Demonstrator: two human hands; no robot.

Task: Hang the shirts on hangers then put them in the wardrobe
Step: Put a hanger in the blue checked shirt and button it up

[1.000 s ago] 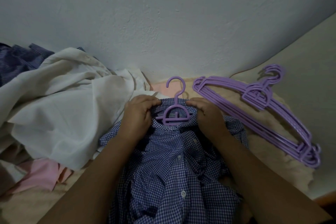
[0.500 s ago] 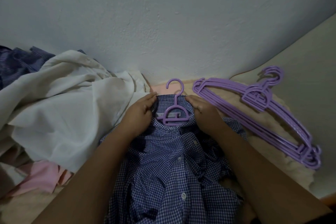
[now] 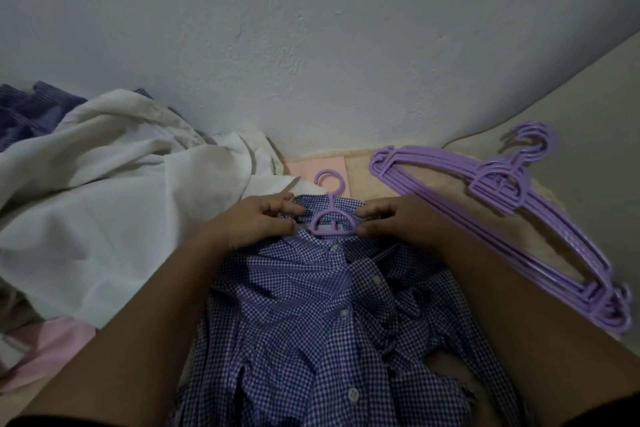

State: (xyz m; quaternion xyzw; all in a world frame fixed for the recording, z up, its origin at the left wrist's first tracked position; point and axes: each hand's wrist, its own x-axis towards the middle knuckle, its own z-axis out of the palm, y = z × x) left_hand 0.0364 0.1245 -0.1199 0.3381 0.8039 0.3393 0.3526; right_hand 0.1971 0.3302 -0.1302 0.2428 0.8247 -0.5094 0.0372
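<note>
Left hand (image 3: 258, 224) and right hand (image 3: 398, 224) pinch the collar of a checked shirt (image 3: 322, 315) lying on the bed, a purple hanger (image 3: 333, 218) inside it, arms hidden under cloth, only hook and neck showing.

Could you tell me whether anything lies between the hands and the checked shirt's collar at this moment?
Nothing visible does. The left hand and the right hand both pinch the collar of the checked shirt directly, on either side of the purple hanger sitting inside it. The wardrobe is out of view.
</note>
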